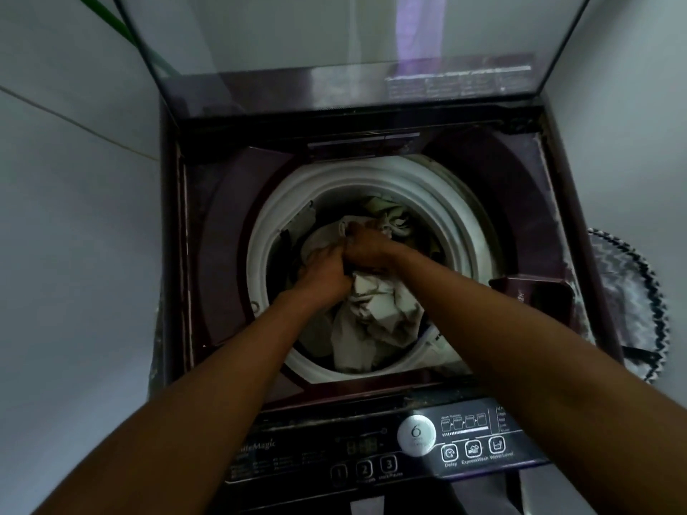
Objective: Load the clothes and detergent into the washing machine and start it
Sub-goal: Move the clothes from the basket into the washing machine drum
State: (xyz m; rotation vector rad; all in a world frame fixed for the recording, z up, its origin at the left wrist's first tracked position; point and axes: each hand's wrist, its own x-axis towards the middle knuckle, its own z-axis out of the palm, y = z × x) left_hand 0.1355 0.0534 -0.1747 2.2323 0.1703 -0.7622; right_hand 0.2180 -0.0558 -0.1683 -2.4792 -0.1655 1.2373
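Note:
A dark maroon top-loading washing machine (230, 224) stands below me with its glass lid (334, 39) raised. Inside its white-rimmed drum (438, 202) lie pale, off-white clothes (375, 314). Both my arms reach down into the drum. My left hand (323, 273) grips a bunch of the pale cloth, fingers curled into it. Just to its right, touching it, my right hand (368, 247) also clutches the cloth. The fingertips of both hands are buried in fabric. No detergent is in view.
The control panel (409, 447) with a round silver knob (416, 435) and numbered buttons runs along the machine's near edge. A maroon detergent drawer (531, 295) sits at the drum's right. White walls close in on both sides. A zigzag-patterned basket (628, 302) stands at the right.

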